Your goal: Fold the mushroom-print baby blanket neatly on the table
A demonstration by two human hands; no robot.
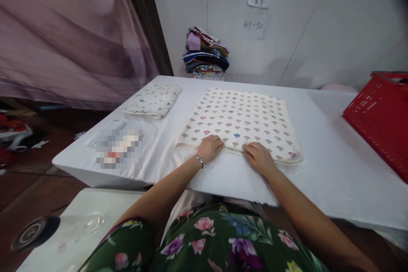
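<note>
A cream cloth with a mushroom print (239, 114) lies folded in layers on the white-covered table (325, 170) in front of me. My left hand (210, 148), with a bracelet at the wrist, has its fingers curled over the cloth's near edge, left of its middle. A short gap to the right, my right hand (259, 158) grips the same edge between thumb and fingers. Both thumbs are mostly hidden. The layers show as thin lines along the front edge, and the cloth's far side lies flat.
Another folded printed cloth (153, 101) rests at the table's left. Nearer me are a blurred-out item (119, 148) and a clear plastic piece (111, 126). A red basket (379, 114) stands at the right. Folded fabrics (207, 57) are stacked beyond the back edge.
</note>
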